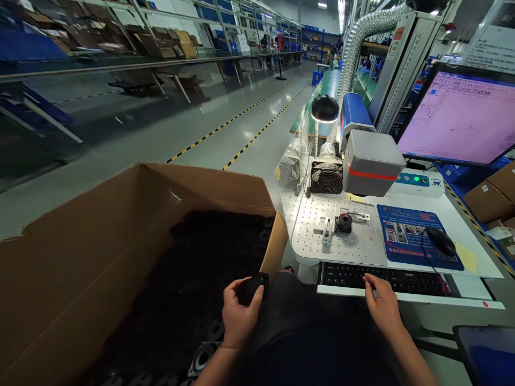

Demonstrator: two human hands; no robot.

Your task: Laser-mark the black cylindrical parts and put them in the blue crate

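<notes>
My left hand (241,319) is closed around a black moulded part (251,288), gripping it between thumb and fingers beside the right wall of a large cardboard box (277,246). Many similar dark parts (209,268) lie inside the box, though their shapes are hard to make out. My right hand (383,303) is at the front edge of a black keyboard (362,276), its index finger reaching over the keys and the other fingers loosely bent. On the perforated metal plate (309,236), another black part (344,222) sits against small metal stops, with a red spot on its top.
Above the plate hangs a grey machine head (374,163) with a red stripe. A fan (326,181) and a flexible duct (352,48) stand behind. To the right are a mouse (441,241) on a blue mat (418,238) and a monitor (458,115).
</notes>
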